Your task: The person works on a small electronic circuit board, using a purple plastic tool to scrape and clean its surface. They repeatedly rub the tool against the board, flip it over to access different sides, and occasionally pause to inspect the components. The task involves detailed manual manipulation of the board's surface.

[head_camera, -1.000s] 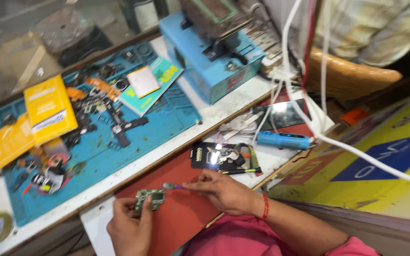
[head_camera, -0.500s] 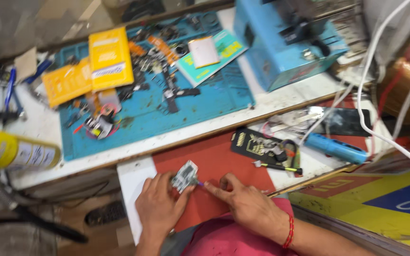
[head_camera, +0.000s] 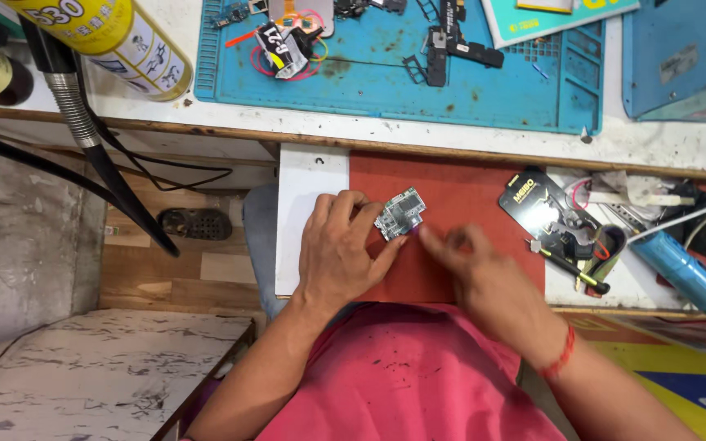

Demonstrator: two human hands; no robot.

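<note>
My left hand [head_camera: 338, 249] holds a small green circuit board [head_camera: 400, 215] between thumb and fingers, just above a red mat [head_camera: 459, 192] on a pull-out shelf. My right hand [head_camera: 484, 273] is blurred beside it, its fingertips at the board's lower right edge; a small purple-tipped object shows there, and I cannot tell if the hand holds it. A red thread bracelet [head_camera: 561, 357] circles my right wrist.
A blue work mat [head_camera: 386, 82] with phone parts lies on the bench above. A yellow spray can [head_camera: 112, 37] and a flexible metal arm [head_camera: 71, 98] are at upper left, a black tool card [head_camera: 537, 204] and blue cylinder [head_camera: 684, 273] at right, and a blue machine [head_camera: 684, 57] at upper right.
The view has swung down and to the left. Both hands stay together at the circuit board over the red mat, and my right hand is moving at the board's edge.
</note>
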